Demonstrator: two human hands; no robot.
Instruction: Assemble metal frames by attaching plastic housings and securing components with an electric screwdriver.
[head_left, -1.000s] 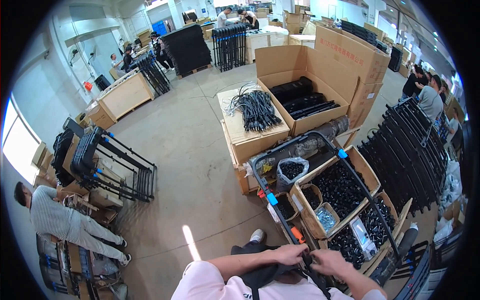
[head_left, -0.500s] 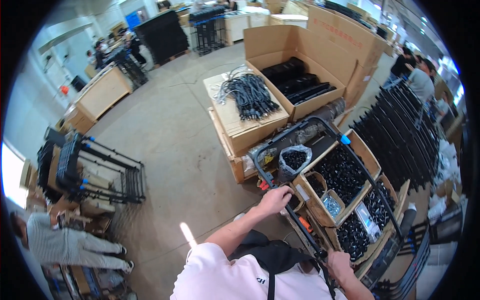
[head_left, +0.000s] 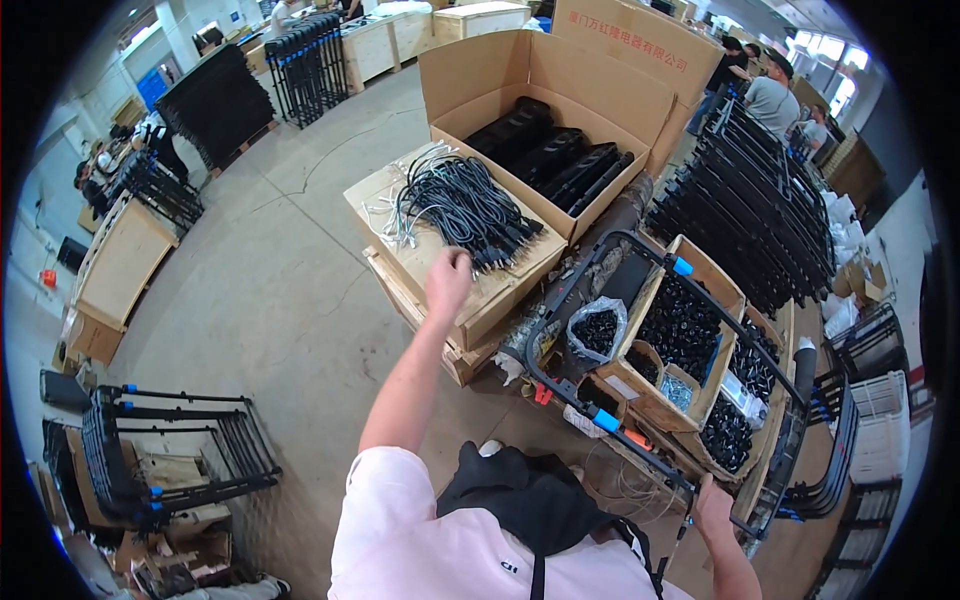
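Note:
My left hand (head_left: 449, 278) reaches out to the near edge of a pile of black and grey cables (head_left: 455, 200) on a flat cardboard box (head_left: 405, 245). Its fingers are curled, and what lies in them is hidden. At the lower right, my right hand (head_left: 713, 508) is closed around the near corner of a black tubular frame (head_left: 560, 293) with blue sleeves. This frame lies slantwise over wooden bins of small black parts (head_left: 680, 318). A thin dark piece hangs beside the right hand; I cannot make out what it is.
An open carton (head_left: 590, 115) of black housings stands behind the cables. A plastic bag of small parts (head_left: 597, 330) and an orange-handled tool (head_left: 637, 438) are by the bins. Stacked black frames (head_left: 745, 210) stand at right, more frames (head_left: 180, 445) at left. People work at the far right.
My left hand has let go of the frame and moved forward and left to the cables. The right hand stays on the frame. The view has shifted, and the person at left is mostly out of view.

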